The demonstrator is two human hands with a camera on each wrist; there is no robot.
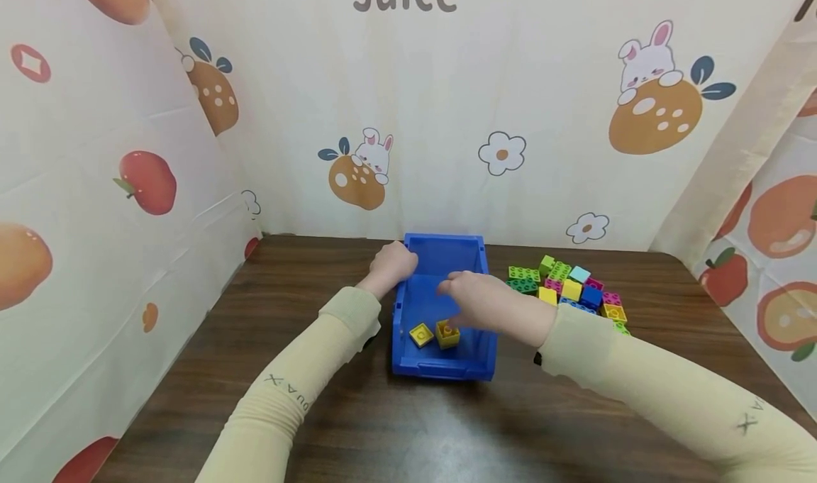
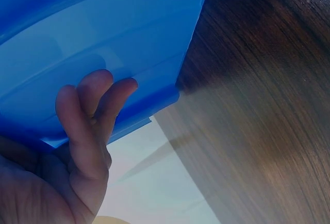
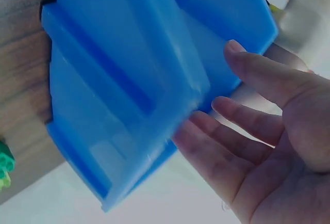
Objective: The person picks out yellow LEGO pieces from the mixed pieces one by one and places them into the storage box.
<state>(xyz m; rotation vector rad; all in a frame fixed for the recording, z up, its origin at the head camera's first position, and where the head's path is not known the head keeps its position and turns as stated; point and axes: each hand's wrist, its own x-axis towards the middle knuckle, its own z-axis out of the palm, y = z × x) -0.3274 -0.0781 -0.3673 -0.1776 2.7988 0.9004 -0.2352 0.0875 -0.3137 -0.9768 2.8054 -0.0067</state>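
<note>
A blue plastic bin [image 1: 440, 371] stands on the table with its low front toward me. Two yellow toy bricks lie inside near that front: a flat, square one [image 1: 421, 335] and a taller one [image 1: 447, 335] showing its hollow underside. My left hand [image 1: 393, 262] grips the bin's left wall toward the back; in the left wrist view several of its fingers [image 2: 93, 115] lie along the blue plastic. Over the bin's right side reaches my right hand [image 1: 481, 300], its fingers spread and nothing held. In the right wrist view its fingers [image 3: 216, 157] are close to the rim.
To the right of the bin, a loose pile of colourful toy bricks [image 1: 571, 290] sits on the dark wooden table [image 1: 357, 426]. A printed cloth [image 1: 447, 79] with fruit, rabbits and flowers hangs behind the table and along both sides.
</note>
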